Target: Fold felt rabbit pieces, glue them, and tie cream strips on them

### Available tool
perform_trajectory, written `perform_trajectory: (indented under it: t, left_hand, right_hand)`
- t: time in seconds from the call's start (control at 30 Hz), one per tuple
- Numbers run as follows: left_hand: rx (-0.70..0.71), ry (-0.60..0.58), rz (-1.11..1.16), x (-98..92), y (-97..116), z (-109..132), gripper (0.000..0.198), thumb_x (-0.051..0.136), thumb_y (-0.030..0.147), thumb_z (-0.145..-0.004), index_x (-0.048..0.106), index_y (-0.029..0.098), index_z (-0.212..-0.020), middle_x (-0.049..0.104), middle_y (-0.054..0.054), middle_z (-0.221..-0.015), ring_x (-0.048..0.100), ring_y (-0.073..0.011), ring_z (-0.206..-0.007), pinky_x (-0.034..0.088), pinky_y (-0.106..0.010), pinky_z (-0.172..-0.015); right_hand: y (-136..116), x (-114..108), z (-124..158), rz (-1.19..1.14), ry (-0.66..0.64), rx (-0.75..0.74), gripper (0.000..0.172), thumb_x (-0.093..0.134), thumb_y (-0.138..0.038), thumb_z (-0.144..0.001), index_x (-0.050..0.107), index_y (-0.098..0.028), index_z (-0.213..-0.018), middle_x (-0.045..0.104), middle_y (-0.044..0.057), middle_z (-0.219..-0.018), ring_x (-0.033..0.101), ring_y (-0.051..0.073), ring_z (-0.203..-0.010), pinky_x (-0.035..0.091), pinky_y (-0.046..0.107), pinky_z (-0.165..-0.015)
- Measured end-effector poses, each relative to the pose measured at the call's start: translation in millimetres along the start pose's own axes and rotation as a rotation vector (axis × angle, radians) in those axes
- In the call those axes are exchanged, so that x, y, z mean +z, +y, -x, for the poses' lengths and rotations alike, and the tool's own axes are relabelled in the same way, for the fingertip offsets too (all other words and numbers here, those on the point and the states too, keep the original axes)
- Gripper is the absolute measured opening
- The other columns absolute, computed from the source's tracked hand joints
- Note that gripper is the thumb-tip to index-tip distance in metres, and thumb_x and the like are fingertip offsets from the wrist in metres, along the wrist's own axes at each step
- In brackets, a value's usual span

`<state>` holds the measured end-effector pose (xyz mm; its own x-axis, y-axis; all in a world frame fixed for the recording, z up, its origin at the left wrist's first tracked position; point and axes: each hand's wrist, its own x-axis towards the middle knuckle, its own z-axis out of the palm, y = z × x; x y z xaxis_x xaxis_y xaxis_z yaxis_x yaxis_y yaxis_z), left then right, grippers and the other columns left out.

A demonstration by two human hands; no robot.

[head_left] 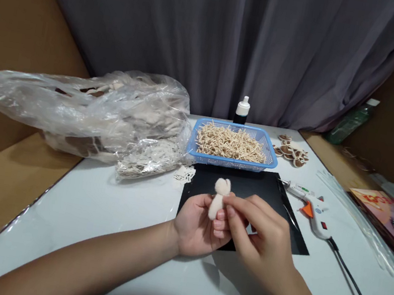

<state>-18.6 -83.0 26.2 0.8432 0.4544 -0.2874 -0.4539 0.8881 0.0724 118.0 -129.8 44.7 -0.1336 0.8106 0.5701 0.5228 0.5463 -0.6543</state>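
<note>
A small cream felt figure (216, 207), with a round head above a longer body, stands upright in my left hand (196, 228). The left fingers curl around it from behind, palm up. My right hand (262, 229) comes in from the right, thumb and forefinger pinched against the figure's edge just below the head. Whether a separate small piece is between those fingertips is hidden. Both hands are above a black mat (244, 180) on the white table.
A blue basket (232, 163) of thin beige strips lies behind the hands, a white-capped bottle (243, 107) beyond it. Clear plastic bags (131, 111) are at left. At right are a glue gun (316, 215) with its cord, round brown-and-cream pieces (290, 150) and clear sticks (362, 220).
</note>
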Motion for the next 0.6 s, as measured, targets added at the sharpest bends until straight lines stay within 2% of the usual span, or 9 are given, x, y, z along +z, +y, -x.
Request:
perform_trajectory:
  t: [0.13, 0.37, 0.5, 0.6]
  left_hand:
    - [-0.017, -0.002, 0.000, -1.0, 0.0, -0.3, 0.023, 0.044, 0.013, -0.077, 0.054, 0.006, -0.057, 0.049, -0.004, -0.051, 0.051, -0.0088, -0.042, 0.043, -0.017, -0.041]
    - [0.030, 0.017, -0.022, 3.3, -0.7, 0.4, 0.015, 0.043, 0.010, -0.073, 0.057, 0.009, -0.069, 0.046, -0.001, -0.050, 0.046, -0.0084, -0.040, 0.039, -0.016, -0.039]
    - [0.002, 0.043, -0.015, 4.2, -0.3, 0.3, 0.015, 0.045, 0.012, -0.072, 0.053, 0.009, -0.060, 0.044, -0.001, -0.049, 0.045, -0.0085, -0.040, 0.038, -0.016, -0.038]
    - [-0.023, 0.050, -0.005, 3.4, 0.3, -0.1, 0.015, 0.046, 0.013, -0.074, 0.054, 0.010, -0.062, 0.043, 0.000, -0.048, 0.045, -0.0084, -0.040, 0.037, -0.016, -0.038]
  right_hand:
    - [-0.9, 0.8, -0.4, -0.011, 0.025, -0.003, 0.025, 0.049, -0.012, -0.084, 0.063, -0.018, -0.104, 0.060, 0.005, -0.077, 0.057, 0.013, -0.064, 0.048, 0.024, -0.059]
    - [-0.4, -1.3, 0.9, 0.026, 0.020, 0.023, 0.022, 0.048, -0.012, -0.083, 0.065, -0.017, -0.098, 0.061, 0.005, -0.075, 0.055, 0.012, -0.061, 0.047, 0.024, -0.057]
    - [0.1, -0.9, 1.6, 0.010, 0.029, 0.009, 0.027, 0.048, -0.013, -0.084, 0.063, -0.016, -0.106, 0.060, 0.004, -0.073, 0.055, 0.012, -0.060, 0.047, 0.023, -0.056]
    - [0.3, 1.0, 2.3, -0.011, 0.009, -0.011, 0.028, 0.049, -0.012, -0.083, 0.063, -0.015, -0.108, 0.061, 0.005, -0.077, 0.058, 0.012, -0.065, 0.048, 0.023, -0.059]
